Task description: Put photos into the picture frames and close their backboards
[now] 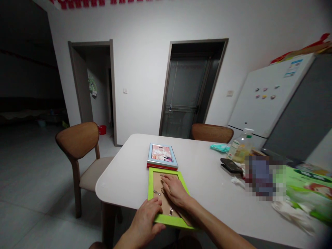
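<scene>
A lime-green picture frame [173,220] lies face down at the near edge of the table, its brown backing board [157,183] showing. Small metal clips [171,211] sit along the board. My left hand [148,218] grips the frame's near left corner, fingers over the edge and thumb low. Across the board reaches my right hand [174,188], fingers stretched out and fingertips touching near the clip at the far end. Just beyond the green frame rests a light-blue picture frame [163,156] with a photo, stacked on a red frame [162,167].
On the white table [207,193], to the right, stand a bottle [240,147], a black wallet-like item [230,166], a teal packet [220,148] and a green package [306,190]. Wooden chairs [77,141] are at the left and the far side. A refrigerator [261,100] stands behind right.
</scene>
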A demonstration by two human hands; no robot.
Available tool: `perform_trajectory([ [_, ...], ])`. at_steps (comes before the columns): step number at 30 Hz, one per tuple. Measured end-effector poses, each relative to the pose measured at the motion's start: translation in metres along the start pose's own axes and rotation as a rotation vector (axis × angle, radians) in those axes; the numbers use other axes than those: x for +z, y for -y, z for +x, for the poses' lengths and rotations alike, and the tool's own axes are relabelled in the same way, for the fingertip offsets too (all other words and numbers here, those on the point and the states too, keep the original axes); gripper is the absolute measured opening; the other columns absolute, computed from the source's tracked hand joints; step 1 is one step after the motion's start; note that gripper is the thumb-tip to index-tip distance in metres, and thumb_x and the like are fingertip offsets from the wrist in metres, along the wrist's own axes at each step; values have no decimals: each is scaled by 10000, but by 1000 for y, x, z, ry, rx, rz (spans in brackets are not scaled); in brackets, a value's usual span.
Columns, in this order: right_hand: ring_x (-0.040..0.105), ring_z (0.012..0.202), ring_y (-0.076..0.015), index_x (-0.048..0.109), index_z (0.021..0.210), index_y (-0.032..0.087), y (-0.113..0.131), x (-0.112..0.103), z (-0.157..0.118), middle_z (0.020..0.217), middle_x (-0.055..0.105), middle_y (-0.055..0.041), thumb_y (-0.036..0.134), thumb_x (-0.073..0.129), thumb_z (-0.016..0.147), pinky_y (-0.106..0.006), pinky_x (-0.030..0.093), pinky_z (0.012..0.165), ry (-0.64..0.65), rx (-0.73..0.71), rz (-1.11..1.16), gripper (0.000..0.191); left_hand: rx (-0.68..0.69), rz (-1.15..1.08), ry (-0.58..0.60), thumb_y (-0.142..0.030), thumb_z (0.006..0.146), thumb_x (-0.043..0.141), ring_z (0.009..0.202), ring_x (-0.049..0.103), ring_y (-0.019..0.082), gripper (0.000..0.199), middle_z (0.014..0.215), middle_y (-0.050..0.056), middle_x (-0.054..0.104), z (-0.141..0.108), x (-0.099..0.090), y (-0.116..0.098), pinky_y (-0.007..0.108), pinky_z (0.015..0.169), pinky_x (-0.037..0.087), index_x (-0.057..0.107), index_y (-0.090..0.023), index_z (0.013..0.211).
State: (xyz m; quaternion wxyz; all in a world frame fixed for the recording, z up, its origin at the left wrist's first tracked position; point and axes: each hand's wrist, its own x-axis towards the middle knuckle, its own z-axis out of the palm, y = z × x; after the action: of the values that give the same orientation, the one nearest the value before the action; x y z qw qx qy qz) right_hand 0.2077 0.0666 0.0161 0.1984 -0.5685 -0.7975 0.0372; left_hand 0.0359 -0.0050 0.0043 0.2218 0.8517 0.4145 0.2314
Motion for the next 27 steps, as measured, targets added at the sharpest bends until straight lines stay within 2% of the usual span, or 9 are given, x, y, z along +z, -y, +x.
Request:
perform_trajectory([
  [4,495,889,-162,608,957,187,-10,5,24,942,594,-72,292,369,789,-258,320,781,-11,141,-27,311,8,19,-7,-190,615,658,1166,351,198,367,1219,49,470,-1,2,2,372,994,242,528,-206,957],
  [8,522,800,-159,636,823,176,-16,18,41,862,613,-74,301,391,774,-248,336,681,-47,234,-32,279,3,42,-14,-193,606,659,1161,360,213,412,1222,62,466,-1,5,4,399,990,252,519,-201,994],
  [12,536,707,-149,617,785,157,-24,31,53,813,627,-77,314,423,757,-242,331,595,-75,340,-16,251,-36,92,-5,-172,615,632,1158,364,227,542,1211,113,470,0,7,-1,408,989,260,441,-146,1121],
  [15,542,688,-157,606,791,136,-28,35,60,808,630,-104,338,447,742,-247,329,576,-103,406,6,262,-57,113,6,-189,628,605,1160,359,246,548,1224,133,451,-1,6,-6,424,990,254,427,-134,1143],
  [19,547,637,-168,602,746,124,-30,31,64,753,634,-116,393,460,721,-252,332,541,-146,430,76,305,-79,149,34,-179,633,576,1170,342,251,569,1248,157,415,-3,4,-8,416,996,245,400,-107,1170],
  [22,546,589,-152,596,674,141,-33,20,59,681,634,-79,405,394,748,-241,347,530,-179,388,166,341,-95,163,67,-198,609,602,1168,343,257,572,1240,139,430,2,3,-10,446,999,210,423,-141,1149],
  [25,557,607,-143,588,647,161,-40,7,46,664,635,-41,390,335,765,-228,374,562,-216,330,254,361,-36,158,91,-280,575,653,1175,326,270,577,1247,111,428,14,9,-17,487,998,154,460,-178,1108],
  [27,567,655,-151,589,669,171,-45,-1,33,695,642,-31,374,342,752,-230,389,598,-239,307,286,330,21,168,121,-302,560,674,1195,284,288,652,1287,126,369,26,19,-24,508,990,143,423,-172,1148],
])
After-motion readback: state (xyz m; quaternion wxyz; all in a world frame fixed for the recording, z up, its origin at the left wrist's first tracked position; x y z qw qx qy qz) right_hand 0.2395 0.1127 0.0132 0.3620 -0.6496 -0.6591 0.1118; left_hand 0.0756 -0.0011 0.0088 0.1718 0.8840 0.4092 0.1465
